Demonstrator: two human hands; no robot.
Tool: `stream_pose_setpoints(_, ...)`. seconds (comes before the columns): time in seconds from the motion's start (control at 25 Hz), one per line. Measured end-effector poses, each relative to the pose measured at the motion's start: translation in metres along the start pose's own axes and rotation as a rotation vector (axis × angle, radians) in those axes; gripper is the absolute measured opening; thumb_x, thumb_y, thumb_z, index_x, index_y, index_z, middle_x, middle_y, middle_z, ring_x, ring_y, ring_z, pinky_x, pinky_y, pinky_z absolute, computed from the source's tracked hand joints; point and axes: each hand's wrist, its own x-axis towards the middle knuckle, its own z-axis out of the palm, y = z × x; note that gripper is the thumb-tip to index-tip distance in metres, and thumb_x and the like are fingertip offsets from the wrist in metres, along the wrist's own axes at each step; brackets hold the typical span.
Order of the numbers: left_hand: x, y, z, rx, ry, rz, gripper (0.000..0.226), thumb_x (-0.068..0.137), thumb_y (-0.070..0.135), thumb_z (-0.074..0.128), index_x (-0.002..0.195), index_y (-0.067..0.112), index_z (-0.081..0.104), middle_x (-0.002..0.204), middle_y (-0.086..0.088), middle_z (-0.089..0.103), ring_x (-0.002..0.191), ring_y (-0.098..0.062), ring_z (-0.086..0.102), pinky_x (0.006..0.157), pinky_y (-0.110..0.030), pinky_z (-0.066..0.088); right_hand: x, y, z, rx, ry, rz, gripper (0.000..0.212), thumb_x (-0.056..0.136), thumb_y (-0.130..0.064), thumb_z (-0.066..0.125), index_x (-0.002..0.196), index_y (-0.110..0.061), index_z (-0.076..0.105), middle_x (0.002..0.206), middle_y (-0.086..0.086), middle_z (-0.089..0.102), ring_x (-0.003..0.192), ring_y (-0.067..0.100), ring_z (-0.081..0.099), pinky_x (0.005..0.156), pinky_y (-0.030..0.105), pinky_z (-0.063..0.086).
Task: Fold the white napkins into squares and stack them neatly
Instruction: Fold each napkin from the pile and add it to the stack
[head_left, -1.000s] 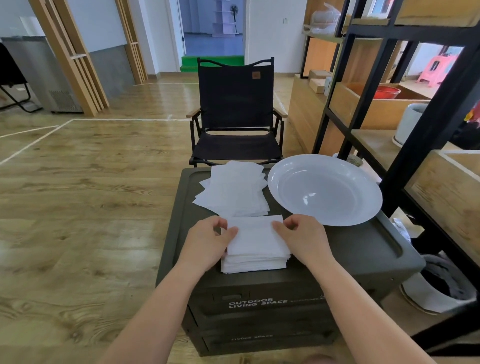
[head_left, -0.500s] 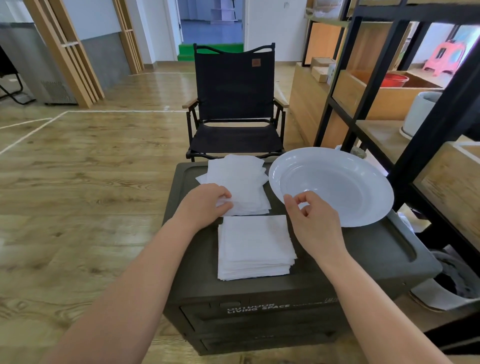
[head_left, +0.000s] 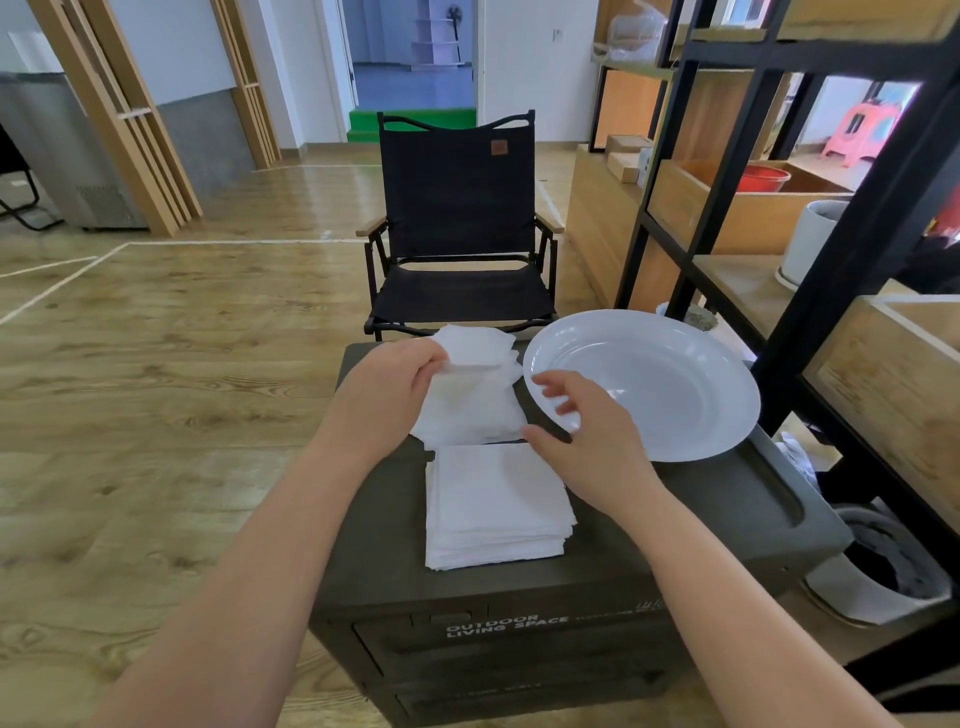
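Left hand (head_left: 392, 384) pinching napkin (head_left: 475, 347), flat

Box top (head_left: 727, 499) crowded: plate (head_left: 675, 395) blocks right, folded stack (head_left: 493, 504) centre front, loose napkins (head_left: 478, 410) behind it; bare strips at left edge and front-right corner

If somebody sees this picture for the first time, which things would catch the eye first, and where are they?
First the two bare hands over the dark box: the left hand pinches a white napkin lifted from the loose pile at the far side, while the right hand hovers open beside it. Next, the neat stack of folded napkins nearer the person, and the large white plate at the right.
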Motion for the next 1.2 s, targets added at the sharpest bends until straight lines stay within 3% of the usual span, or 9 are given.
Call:
stream_pose_setpoints(0.12,0.000,0.024,-0.034,-0.091,-0.043,0.067,0.016,0.098,0.019,0.046,0.099,0.022,0.062,0.088,0.010,0.062,0.077,0.000,0.049,0.069,-0.014,0.038,0.011,-0.019,0.000,-0.002,-0.116,-0.108,0.060,0.079,-0.038,0.072,0.132,-0.036,0.043,0.136,-0.015,0.043,0.121,0.008,0.037,0.102,0.032,0.032)
stream_pose_setpoints(0.28,0.002,0.039,-0.069,-0.377,-0.096,-0.086,0.017,0.095,0.031,0.047,0.089,0.037,0.062,0.069,0.011,0.059,0.055,0.003,0.045,0.053,-0.007,0.037,0.020,-0.034,-0.007,0.315,-0.186,0.023,0.024,0.083,-0.033,0.070,0.104,-0.023,0.061,0.105,-0.014,0.063,0.098,0.011,0.059,0.080,0.024,0.050)
stream_pose_setpoints(0.44,0.004,0.044,-0.054,-0.906,-0.032,-0.647,0.020,0.096,0.030,0.054,0.085,0.030,0.070,0.080,0.007,0.071,0.066,-0.010,0.062,0.056,-0.021,0.048,0.014,-0.042,-0.017,0.682,-0.322,0.196,0.019,0.086,-0.027,0.066,0.094,-0.010,0.067,0.091,0.005,0.073,0.079,0.021,0.065,0.077,0.035,0.052)
stream_pose_setpoints(0.56,-0.023,0.042,-0.036,-1.285,-0.258,-1.076,0.044,0.096,0.050,0.046,0.112,0.013,0.062,0.082,-0.004,0.073,0.060,-0.015,0.067,0.049,-0.025,0.053,0.007,-0.041,-0.018,0.723,-0.200,0.303,0.020,0.084,-0.029,0.067,0.095,-0.013,0.069,0.097,0.008,0.073,0.089,0.028,0.068,0.083,0.041,0.055)
stream_pose_setpoints(0.64,-0.043,0.038,-0.029,-1.429,-0.329,-1.150,0.060,0.093,0.059,0.043,0.121,0.009,0.058,0.084,-0.007,0.070,0.058,-0.015,0.063,0.049,-0.025,0.053,0.000,-0.039,-0.020,0.728,-0.110,0.355,0.022,0.086,-0.028,0.064,0.098,-0.010,0.069,0.102,0.011,0.071,0.098,0.031,0.066,0.089,0.045,0.054)
stream_pose_setpoints(0.8,-0.062,0.046,-0.024,-1.351,-0.119,-0.963,0.030,0.093,0.041,0.057,0.119,0.026,0.061,0.087,-0.003,0.075,0.063,-0.012,0.064,0.057,-0.023,0.053,-0.011,-0.035,-0.022,0.651,-0.048,0.404,0.023,0.089,-0.025,0.061,0.111,-0.016,0.061,0.116,0.007,0.063,0.106,0.026,0.060,0.094,0.040,0.051)
stream_pose_setpoints(0.92,-0.063,0.051,-0.024,-0.898,-0.059,-0.686,0.021,0.089,0.029,0.065,0.106,0.042,0.069,0.078,0.012,0.069,0.077,-0.007,0.061,0.071,-0.018,0.047,-0.017,-0.036,-0.020,0.552,-0.014,0.342,0.045,0.087,-0.024,0.066,0.127,-0.025,0.046,0.119,0.004,0.059,0.104,0.020,0.059,0.088,0.032,0.051)
stream_pose_setpoints(1.08,-0.061,0.051,-0.029,-0.820,-0.035,-0.581,0.030,0.085,0.035,0.070,0.112,0.046,0.066,0.091,0.010,0.066,0.092,-0.002,0.061,0.069,-0.008,0.041,-0.022,-0.038,-0.023,0.373,-0.013,0.098,0.051,0.087,-0.023,0.067,0.128,-0.039,0.040,0.097,-0.005,0.063,0.086,0.006,0.061,0.062,0.003,0.042)
stream_pose_setpoints(1.2,-0.061,0.051,-0.029,-0.844,-0.007,-0.552,0.030,0.084,0.028,0.072,0.105,0.047,0.067,0.104,0.017,0.068,0.095,0.001,0.060,0.074,-0.010,0.043,-0.024,-0.036,-0.024,0.307,0.004,0.005,0.046,0.087,-0.022,0.067,0.126,-0.039,0.048,0.069,-0.015,0.062,0.074,0.001,0.062,0.065,-0.003,0.041)
